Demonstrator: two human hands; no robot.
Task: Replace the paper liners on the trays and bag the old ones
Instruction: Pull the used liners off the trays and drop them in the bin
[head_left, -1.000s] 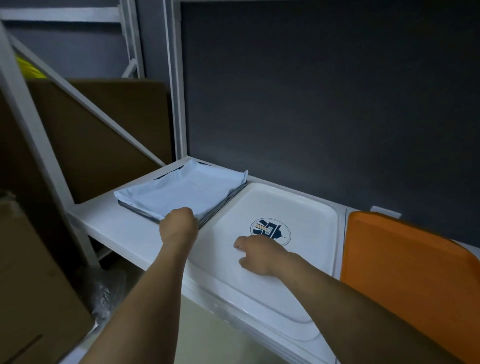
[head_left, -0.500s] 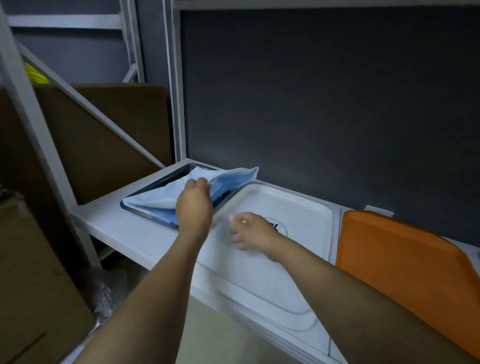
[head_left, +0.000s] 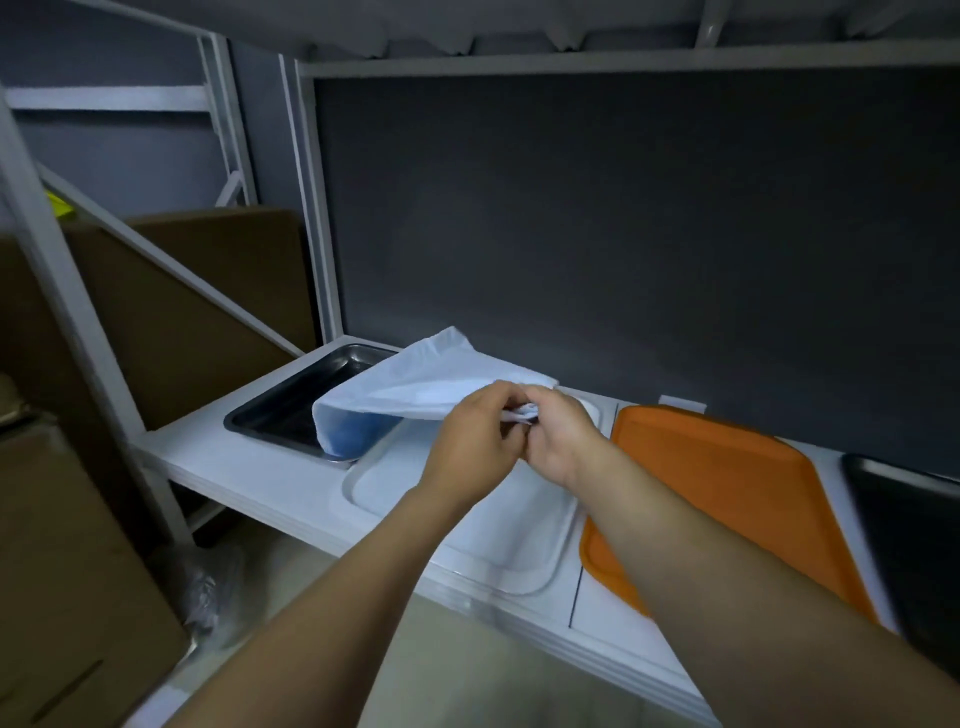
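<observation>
Dark grey panelling (head_left: 623, 234) backs a white shelf (head_left: 249, 467) set in a pale metal frame. At the shelf's left end sits a steel tray (head_left: 280, 410), its dark floor mostly bare. Just beside it to the right lies a white plastic tray (head_left: 498, 545), then an orange tray (head_left: 727, 488). At the shelf's right edge a black tray (head_left: 914, 530) is only partly in view.

Both hands meet above the far part of the white plastic tray. The left hand (head_left: 467, 441) and the right hand (head_left: 563, 436) each curl their fingers round one bunched corner of the pale blue paper liner (head_left: 431, 384), pinching it between them. From that grip the paper liner spreads leftward as a loose tent, and its lower edge droops into the steel tray's near right corner.

Brown cardboard boxes (head_left: 67, 571) stand left of the shelf, with crumpled clear plastic (head_left: 208, 587) on the floor beneath its left end.
</observation>
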